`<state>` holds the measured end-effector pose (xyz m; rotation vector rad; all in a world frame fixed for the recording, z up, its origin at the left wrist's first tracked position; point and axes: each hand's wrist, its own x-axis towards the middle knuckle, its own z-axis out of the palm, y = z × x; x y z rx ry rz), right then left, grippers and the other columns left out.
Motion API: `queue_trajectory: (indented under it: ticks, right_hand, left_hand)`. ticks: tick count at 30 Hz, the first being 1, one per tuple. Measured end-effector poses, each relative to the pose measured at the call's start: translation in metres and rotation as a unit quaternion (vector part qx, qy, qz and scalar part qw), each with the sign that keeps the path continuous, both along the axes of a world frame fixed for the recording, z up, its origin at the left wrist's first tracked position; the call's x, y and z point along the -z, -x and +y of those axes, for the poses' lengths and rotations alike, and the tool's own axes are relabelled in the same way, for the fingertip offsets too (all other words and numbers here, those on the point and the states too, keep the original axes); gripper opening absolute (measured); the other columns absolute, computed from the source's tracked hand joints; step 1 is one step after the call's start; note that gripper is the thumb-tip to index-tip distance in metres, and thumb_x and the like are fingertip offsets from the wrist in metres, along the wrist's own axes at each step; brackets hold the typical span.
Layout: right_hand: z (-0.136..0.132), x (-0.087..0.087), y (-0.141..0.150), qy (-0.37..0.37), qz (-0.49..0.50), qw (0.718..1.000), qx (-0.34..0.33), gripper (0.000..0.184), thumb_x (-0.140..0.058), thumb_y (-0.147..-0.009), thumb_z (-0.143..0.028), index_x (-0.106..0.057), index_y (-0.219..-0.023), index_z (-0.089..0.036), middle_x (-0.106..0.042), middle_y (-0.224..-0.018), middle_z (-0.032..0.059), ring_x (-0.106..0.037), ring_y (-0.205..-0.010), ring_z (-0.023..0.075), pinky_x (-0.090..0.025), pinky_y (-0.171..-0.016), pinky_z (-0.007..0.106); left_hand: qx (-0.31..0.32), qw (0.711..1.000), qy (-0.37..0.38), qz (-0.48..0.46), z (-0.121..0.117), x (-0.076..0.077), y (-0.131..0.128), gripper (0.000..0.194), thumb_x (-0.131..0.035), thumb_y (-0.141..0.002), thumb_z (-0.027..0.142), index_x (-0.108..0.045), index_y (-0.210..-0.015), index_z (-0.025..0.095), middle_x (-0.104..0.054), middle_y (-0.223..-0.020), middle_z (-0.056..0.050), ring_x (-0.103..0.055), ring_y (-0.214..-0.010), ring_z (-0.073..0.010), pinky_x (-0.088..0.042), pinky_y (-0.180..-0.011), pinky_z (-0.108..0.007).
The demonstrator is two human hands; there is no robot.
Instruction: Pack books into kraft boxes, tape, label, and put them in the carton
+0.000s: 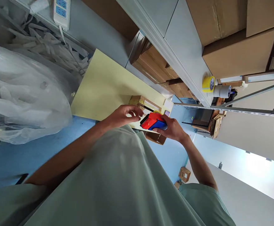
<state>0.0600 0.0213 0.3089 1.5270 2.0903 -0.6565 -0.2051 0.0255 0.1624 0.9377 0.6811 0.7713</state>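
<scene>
My right hand [173,128] grips a red and blue tape dispenser [152,120] in front of my body. A yellow part shows at its upper side, and its dark front end points toward my left hand [125,115]. That left hand hovers close to the dispenser with fingers loosely bent and the thumb apart, nothing visible between them. Just beyond both hands, a small taped cardboard box [135,100] with a white label rests on the pale yellow tabletop [101,88]. The dispenser partly covers the box and a phone-like object [166,113] lies near it.
An open carton [159,138] stands below the table edge. To the left bulges a large translucent plastic bag [26,94]. A shelf [176,40] holds cartons [240,53], a yellow tape roll [208,84] and a grey one [222,91]. A power strip [61,14] sits at upper left.
</scene>
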Motion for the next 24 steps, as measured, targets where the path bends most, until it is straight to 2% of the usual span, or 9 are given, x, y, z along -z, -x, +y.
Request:
queue_trajectory:
  ticks: [4, 11, 15, 18, 20, 22, 24]
  right_hand:
    - [0.004, -0.002, 0.011, 0.026, -0.024, 0.999, 0.025, 0.058, -0.083, -0.095, -0.066, -0.070, -0.129, -0.021, -0.083, -0.102, 0.0074, -0.081, -0.086, 0.0260, -0.052, -0.072, 0.031]
    - [0.005, 0.004, 0.027, 0.048, -0.078, 0.994, 0.061, 0.059, -0.072, -0.099, -0.076, -0.072, -0.125, -0.023, -0.084, -0.103, 0.0085, -0.080, -0.087, 0.0268, -0.048, -0.067, 0.031]
    - [0.018, -0.013, 0.026, 0.105, -0.085, 0.988, 0.080, 0.056, -0.069, -0.100, -0.078, -0.073, -0.108, -0.023, -0.083, -0.094, 0.0066, -0.078, -0.082, 0.0247, -0.046, -0.065, 0.031]
    - [0.034, -0.036, 0.013, 0.150, -0.091, 0.979, 0.106, 0.058, -0.066, -0.099, -0.080, -0.070, -0.092, -0.023, -0.079, -0.081, 0.0044, -0.074, -0.071, 0.0218, -0.045, -0.062, 0.031]
    - [0.044, -0.048, 0.006, 0.151, -0.095, 0.974, 0.141, 0.062, -0.065, -0.096, -0.084, -0.067, -0.088, -0.023, -0.076, -0.074, 0.0035, -0.072, -0.064, 0.0209, -0.045, -0.059, 0.031]
    - [0.053, -0.053, 0.006, 0.144, -0.087, 0.970, 0.174, 0.065, -0.065, -0.094, -0.087, -0.067, -0.087, -0.023, -0.075, -0.070, 0.0031, -0.071, -0.061, 0.0204, -0.045, -0.057, 0.031]
    - [0.060, -0.050, 0.013, 0.135, -0.076, 0.970, 0.188, 0.066, -0.064, -0.094, -0.088, -0.067, -0.087, -0.023, -0.075, -0.068, 0.0029, -0.070, -0.059, 0.0195, -0.045, -0.057, 0.031]
  left_hand:
    - [-0.018, 0.997, 0.070, -0.015, -0.001, 0.011, -0.013, 0.034, -0.087, -0.078, 0.051, -0.076, -0.082, 0.019, -0.078, -0.087, -0.005, -0.069, -0.084, -0.0198, -0.058, -0.087, -0.039]
    - [-0.049, 0.983, 0.177, -0.024, -0.013, 0.032, -0.027, 0.051, -0.100, -0.063, 0.063, -0.080, -0.080, 0.020, -0.082, -0.092, -0.007, -0.073, -0.095, -0.0251, -0.058, -0.096, -0.044]
    - [-0.045, 0.978, 0.206, 0.003, -0.015, 0.042, -0.026, 0.054, -0.101, -0.059, 0.065, -0.084, -0.084, 0.020, -0.082, -0.090, -0.008, -0.074, -0.093, -0.0267, -0.058, -0.091, -0.042]
    - [-0.068, 0.977, 0.200, 0.027, -0.004, 0.060, -0.020, 0.055, -0.101, -0.059, 0.065, -0.084, -0.083, 0.019, -0.080, -0.085, -0.007, -0.071, -0.089, -0.0250, -0.057, -0.086, -0.039]
    - [-0.081, 0.977, 0.196, 0.036, 0.008, 0.077, -0.018, 0.054, -0.101, -0.060, 0.064, -0.084, -0.084, 0.018, -0.078, -0.083, -0.007, -0.069, -0.086, -0.0231, -0.056, -0.085, -0.038]
    - [-0.080, 0.975, 0.204, 0.030, 0.020, 0.095, -0.020, 0.053, -0.102, -0.061, 0.062, -0.084, -0.085, 0.018, -0.077, -0.082, -0.007, -0.068, -0.084, -0.0214, -0.056, -0.085, -0.038]
    - [-0.076, 0.974, 0.213, 0.017, 0.031, 0.113, -0.025, 0.053, -0.104, -0.061, 0.060, -0.082, -0.083, 0.018, -0.075, -0.080, -0.006, -0.066, -0.082, -0.0199, -0.055, -0.085, -0.038]
